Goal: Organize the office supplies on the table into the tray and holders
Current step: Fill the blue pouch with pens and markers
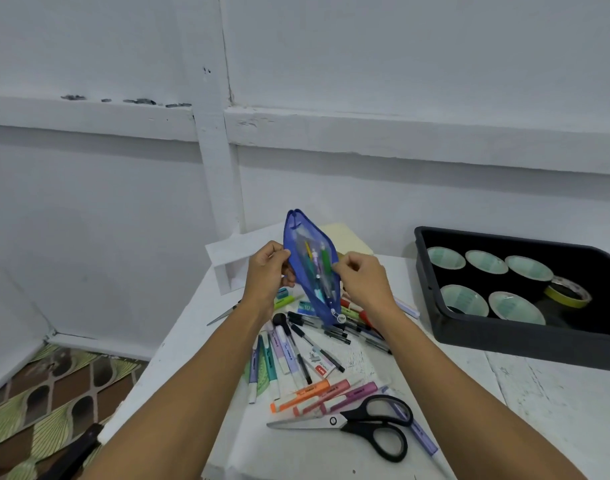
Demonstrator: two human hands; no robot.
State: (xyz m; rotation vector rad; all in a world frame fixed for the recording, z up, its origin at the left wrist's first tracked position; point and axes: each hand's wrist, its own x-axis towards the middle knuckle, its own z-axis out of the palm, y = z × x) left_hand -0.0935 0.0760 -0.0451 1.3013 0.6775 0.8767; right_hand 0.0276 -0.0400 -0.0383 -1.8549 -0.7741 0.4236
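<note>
Blue mesh zip pouch holding pens, pinched at both edges by left hand and right hand, sits above white bench; loose markers and black-handled scissors lie beneath, black plastic tray of tape rolls to the right.

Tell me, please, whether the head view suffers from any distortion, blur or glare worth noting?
Head view: wide-angle bending curves the wall ledge and stretches the forearms; light is soft and even, with faint shadows and no strong glare; the blue pouch and its contents look slightly soft; the black tray interior is dark.
</note>
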